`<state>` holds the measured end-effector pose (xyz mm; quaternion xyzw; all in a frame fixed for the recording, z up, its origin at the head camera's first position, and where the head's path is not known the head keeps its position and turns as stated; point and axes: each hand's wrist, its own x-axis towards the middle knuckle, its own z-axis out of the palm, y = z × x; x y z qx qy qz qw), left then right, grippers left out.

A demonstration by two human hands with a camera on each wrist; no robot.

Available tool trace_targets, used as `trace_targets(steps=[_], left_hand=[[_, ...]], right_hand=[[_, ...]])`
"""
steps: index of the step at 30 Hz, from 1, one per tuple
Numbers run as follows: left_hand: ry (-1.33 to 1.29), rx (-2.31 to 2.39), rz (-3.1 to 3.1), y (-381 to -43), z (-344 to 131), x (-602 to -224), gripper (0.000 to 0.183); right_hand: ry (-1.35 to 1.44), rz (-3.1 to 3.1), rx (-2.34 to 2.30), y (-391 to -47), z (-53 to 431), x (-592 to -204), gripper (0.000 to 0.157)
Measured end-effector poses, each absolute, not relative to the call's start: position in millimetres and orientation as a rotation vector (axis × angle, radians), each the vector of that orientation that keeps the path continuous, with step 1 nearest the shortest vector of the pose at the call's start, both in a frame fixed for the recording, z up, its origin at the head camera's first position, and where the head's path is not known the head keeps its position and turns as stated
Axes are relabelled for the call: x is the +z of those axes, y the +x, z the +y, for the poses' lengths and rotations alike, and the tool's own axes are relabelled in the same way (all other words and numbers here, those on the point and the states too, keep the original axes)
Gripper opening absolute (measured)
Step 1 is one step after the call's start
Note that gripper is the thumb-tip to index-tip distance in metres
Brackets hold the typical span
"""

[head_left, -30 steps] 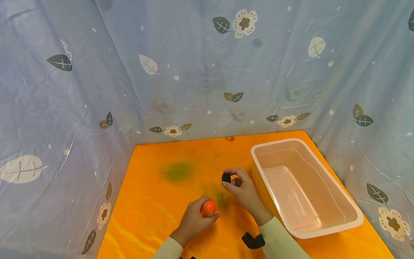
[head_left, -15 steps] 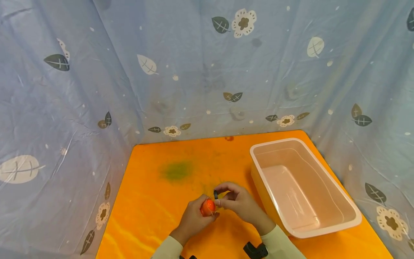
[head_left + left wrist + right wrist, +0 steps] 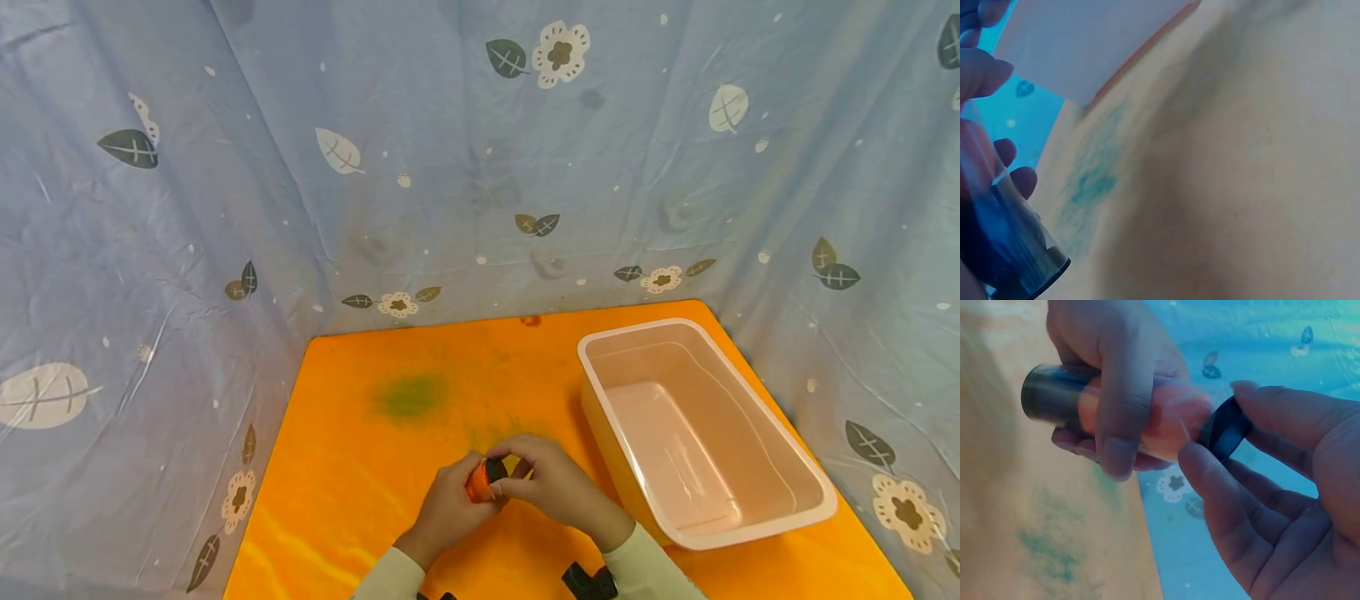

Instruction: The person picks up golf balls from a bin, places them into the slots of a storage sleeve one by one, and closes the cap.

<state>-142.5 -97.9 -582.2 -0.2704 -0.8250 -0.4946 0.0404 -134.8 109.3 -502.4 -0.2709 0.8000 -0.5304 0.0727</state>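
My left hand (image 3: 453, 502) grips a clear tube (image 3: 1166, 419) around its middle. Something orange shows through the tube's wall towards the mouth, and the other end is dark. Between thumb and fingers, my right hand (image 3: 555, 483) pinches a black cap (image 3: 1230, 430) at the tube's mouth. The cap sits tilted against the rim in the right wrist view; whether it is seated cannot be told. In the left wrist view, the tube's dark end (image 3: 1007, 244) points towards the lower part of the frame, with fingertips around the side.
A pale pink plastic bin (image 3: 633, 442) stands on the orange table (image 3: 360, 492), to the right of my hands. Blue patterned curtain (image 3: 450, 167) encloses the back and sides. A green stain (image 3: 411, 395) marks the tabletop.
My right hand has moved left and down, bringing the black cap from beside the tube onto its mouth. My left hand has stayed in place with the tube.
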Motion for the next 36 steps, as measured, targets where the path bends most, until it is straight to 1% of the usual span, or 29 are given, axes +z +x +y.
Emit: trace_targets(steps=[3,7,16,22,28,36], left_hand=[[-0.839,-1.521,-2.522,-142.3,-96.6,-581.1,0.033],[-0.834,-1.524,-2.536,-142.6,-95.4,-579.3,0.032],[-0.861,-1.554,-2.531,-141.2,-93.5,-581.9,0.03],[-0.861,-1.573,-2.535,-140.3,-92.2,-579.5,0.029],[-0.861,-1.519,-2.579,-141.5,-92.4,-575.2,0.028],[-0.828,-1.527,-2.614,-141.0,-95.1,-576.3,0.029]], right_hand=[[-0.874,2.501,-1.502,-132.8,107.8,-501.2,0.033],[-0.868,2.564,-1.447,-130.4,106.8,-498.9,0.031],[-0.877,2.585,-1.415,-128.4,106.1,-500.5,0.023],[-0.906,2.594,-1.402,-128.4,106.3,-500.8,0.023],[-0.994,2.638,-1.356,-129.1,106.7,-500.2,0.022],[-1.208,2.656,-1.279,-135.4,105.3,-498.1,0.02]])
